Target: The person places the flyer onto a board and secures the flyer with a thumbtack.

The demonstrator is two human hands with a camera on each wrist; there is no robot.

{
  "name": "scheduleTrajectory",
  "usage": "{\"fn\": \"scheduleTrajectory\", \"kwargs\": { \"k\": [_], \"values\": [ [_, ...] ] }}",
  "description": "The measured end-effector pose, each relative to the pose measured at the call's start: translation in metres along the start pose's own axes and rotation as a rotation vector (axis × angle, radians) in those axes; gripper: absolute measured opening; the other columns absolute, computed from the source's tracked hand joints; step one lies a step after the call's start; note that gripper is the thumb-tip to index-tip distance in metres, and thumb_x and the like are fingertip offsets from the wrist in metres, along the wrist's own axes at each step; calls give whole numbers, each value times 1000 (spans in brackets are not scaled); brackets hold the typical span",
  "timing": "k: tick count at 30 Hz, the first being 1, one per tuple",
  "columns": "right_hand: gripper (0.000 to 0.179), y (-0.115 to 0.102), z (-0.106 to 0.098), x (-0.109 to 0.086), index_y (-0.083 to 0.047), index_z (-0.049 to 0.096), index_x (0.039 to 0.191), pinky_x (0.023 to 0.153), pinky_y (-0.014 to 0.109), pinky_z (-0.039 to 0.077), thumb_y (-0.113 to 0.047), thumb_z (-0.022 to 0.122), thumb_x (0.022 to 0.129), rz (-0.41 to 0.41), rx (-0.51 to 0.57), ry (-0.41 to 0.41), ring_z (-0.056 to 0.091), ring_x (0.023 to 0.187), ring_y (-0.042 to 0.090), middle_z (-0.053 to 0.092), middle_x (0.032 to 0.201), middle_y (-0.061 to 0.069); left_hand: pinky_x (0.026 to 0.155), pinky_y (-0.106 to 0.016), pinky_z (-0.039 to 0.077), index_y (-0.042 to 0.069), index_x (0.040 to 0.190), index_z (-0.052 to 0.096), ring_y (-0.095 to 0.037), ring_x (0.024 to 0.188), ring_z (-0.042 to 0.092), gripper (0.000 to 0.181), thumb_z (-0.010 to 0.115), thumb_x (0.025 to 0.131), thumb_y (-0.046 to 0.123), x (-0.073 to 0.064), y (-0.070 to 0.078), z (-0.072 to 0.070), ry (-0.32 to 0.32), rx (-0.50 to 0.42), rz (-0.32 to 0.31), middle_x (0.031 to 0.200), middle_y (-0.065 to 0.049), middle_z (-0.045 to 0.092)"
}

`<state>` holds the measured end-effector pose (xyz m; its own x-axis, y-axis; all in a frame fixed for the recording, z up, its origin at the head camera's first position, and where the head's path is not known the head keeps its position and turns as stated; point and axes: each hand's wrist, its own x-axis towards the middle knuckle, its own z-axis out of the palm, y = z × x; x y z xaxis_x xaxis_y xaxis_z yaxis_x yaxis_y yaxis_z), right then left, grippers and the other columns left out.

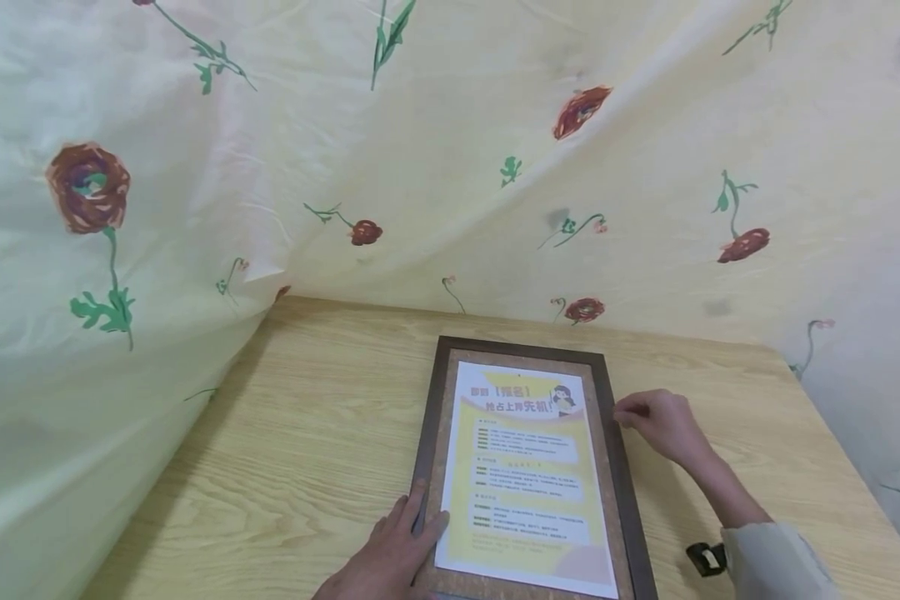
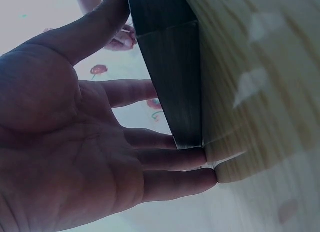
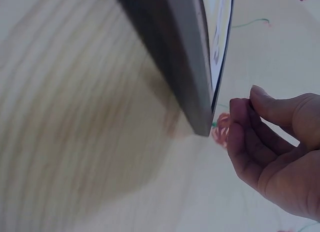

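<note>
A dark-framed cork board (image 1: 444,392) lies on the table, bearing a yellow and white printed poster (image 1: 525,533). My left hand (image 1: 386,546) holds the board's left side. Its thumb lies over the front, and its other fingers (image 2: 170,185) extend along the outer edge, some tips hidden behind the frame (image 2: 172,86). Just off the right edge is my right hand (image 1: 663,425), its thumb and fingertips brought together. In the right wrist view, this hand (image 3: 280,152) has its fingers curled, and no object shows between the tips.
The light wood-grain table (image 1: 300,417) extends on both sides of the board. Behind it and to the left hangs a pale cloth (image 1: 420,150) printed with red flowers. A small black device (image 1: 705,560) sits beside the right sleeve (image 1: 776,562).
</note>
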<state>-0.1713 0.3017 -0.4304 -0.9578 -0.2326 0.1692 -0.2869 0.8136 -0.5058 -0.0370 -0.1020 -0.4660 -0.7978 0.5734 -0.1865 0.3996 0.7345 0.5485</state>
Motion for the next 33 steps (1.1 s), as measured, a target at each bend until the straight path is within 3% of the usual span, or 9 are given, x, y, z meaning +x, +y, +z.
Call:
{"fn": "scheduleTrajectory", "kwargs": {
  "k": [9, 15, 24, 33],
  "values": [
    [7, -17, 4, 17, 3, 75, 93, 60, 33, 51, 0, 72, 87, -5, 7, -6, 64, 72, 18, 73, 86, 11, 86, -74, 40, 9, 144, 43, -57, 132, 28, 87, 77, 79, 54, 1, 1, 0, -1, 12, 6, 154, -36, 14],
    [10, -26, 8, 30, 6, 75, 96, 57, 30, 48, 0, 71, 88, -20, 22, -8, 59, 68, 17, 73, 87, 14, 87, -73, 40, 9, 144, 43, -56, 133, 29, 87, 76, 78, 56, 1, 1, 0, 3, 25, -1, 154, -34, 15],
    [17, -35, 19, 45, 7, 72, 106, 56, 27, 48, -3, 67, 93, -18, 91, -33, 63, 70, 19, 72, 88, 13, 87, -73, 40, 10, 146, 41, -57, 132, 30, 97, 76, 73, 63, 0, 1, 0, -6, 9, -6, 154, -34, 14],
    [11, -42, 30, 62, 5, 74, 100, 59, 27, 50, 0, 67, 92, -14, 106, 25, 64, 70, 18, 70, 81, 8, 86, -72, 41, 9, 146, 41, -55, 132, 32, 101, 79, 70, 64, 1, -1, 0, 4, 38, 3, 154, -33, 16]
  ]
}}
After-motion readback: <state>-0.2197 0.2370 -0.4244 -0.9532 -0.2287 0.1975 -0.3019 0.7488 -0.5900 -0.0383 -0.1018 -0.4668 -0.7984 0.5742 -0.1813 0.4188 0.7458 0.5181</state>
